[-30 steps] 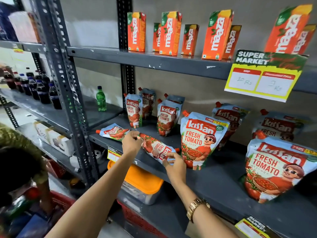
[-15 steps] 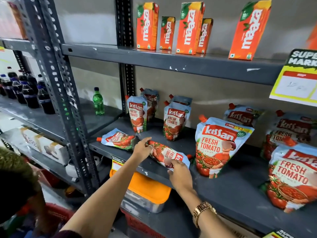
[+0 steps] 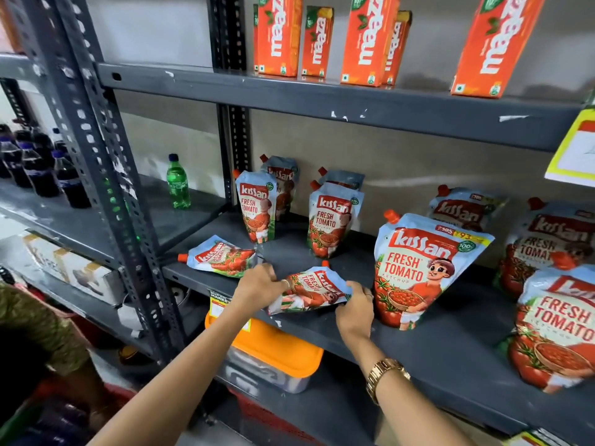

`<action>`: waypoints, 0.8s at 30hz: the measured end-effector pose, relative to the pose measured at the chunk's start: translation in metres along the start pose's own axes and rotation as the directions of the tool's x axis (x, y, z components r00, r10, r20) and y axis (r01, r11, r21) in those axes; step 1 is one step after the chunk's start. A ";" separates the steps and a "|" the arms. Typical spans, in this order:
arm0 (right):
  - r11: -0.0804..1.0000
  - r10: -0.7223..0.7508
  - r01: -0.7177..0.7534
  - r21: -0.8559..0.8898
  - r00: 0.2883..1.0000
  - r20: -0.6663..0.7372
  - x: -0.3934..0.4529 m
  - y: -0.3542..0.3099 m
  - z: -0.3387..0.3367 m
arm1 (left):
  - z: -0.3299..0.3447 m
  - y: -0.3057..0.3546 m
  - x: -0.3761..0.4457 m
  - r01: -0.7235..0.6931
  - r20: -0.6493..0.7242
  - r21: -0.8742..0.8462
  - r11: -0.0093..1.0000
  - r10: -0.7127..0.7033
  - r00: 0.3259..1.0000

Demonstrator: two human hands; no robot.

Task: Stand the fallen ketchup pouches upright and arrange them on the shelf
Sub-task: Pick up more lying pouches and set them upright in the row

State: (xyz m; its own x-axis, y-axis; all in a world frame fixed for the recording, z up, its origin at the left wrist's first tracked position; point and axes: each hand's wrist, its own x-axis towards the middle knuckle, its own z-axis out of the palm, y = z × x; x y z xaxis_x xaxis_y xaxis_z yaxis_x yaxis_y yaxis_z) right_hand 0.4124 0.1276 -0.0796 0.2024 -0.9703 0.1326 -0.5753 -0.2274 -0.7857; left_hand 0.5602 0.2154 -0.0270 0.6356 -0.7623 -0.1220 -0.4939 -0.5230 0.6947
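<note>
Here both hands, left (image 3: 257, 284) and right (image 3: 354, 312), were clamped on the ends of a fallen pouch (image 3: 309, 289) at the shelf (image 3: 434, 342) front edge. Risk: the limp pouch could slump again or knock the large pouch (image 3: 421, 268) just beside it.

Bare grey shelf (image 3: 428, 346) deck runs open along the front edge right of the right hand (image 3: 354, 312), until the big upright Kissan pouch (image 3: 418, 272) and the front-right large pouch (image 3: 557, 326) close it off. Between the two small upright pouches (image 3: 257, 207) (image 3: 331, 220) a gap of clear deck leads toward the back wall, and the slotted upright post (image 3: 106, 188) blocks the left side. The fallen pouch (image 3: 222, 257) lies across the front-left corner, and the upper shelf (image 3: 322, 98) with Maaza cartons (image 3: 370, 40) caps the headroom above.
</note>
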 end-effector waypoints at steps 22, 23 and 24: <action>0.426 0.627 -0.494 0.758 0.765 0.146 0.015 -0.045 0.009 | -0.009 -0.009 0.013 0.240 0.226 -0.506 0.828 -0.141 0.964; 0.440 0.610 -0.466 0.768 0.782 0.125 0.018 -0.050 0.009 | -0.009 -0.009 0.015 0.227 0.212 -0.510 0.829 -0.134 0.968; 0.455 0.595 -0.438 0.775 0.797 0.100 0.020 -0.054 0.007 | -0.007 -0.008 0.017 0.204 0.187 -0.525 0.826 -0.121 0.975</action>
State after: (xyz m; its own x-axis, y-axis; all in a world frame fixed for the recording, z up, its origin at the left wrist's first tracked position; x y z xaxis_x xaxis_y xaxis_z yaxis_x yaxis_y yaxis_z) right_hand 0.4535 0.1212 -0.0386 -0.1018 -0.9005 -0.4227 0.2640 0.3852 -0.8843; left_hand 0.5792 0.2093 -0.0291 0.5684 -0.7510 -0.3360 0.0329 -0.3873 0.9214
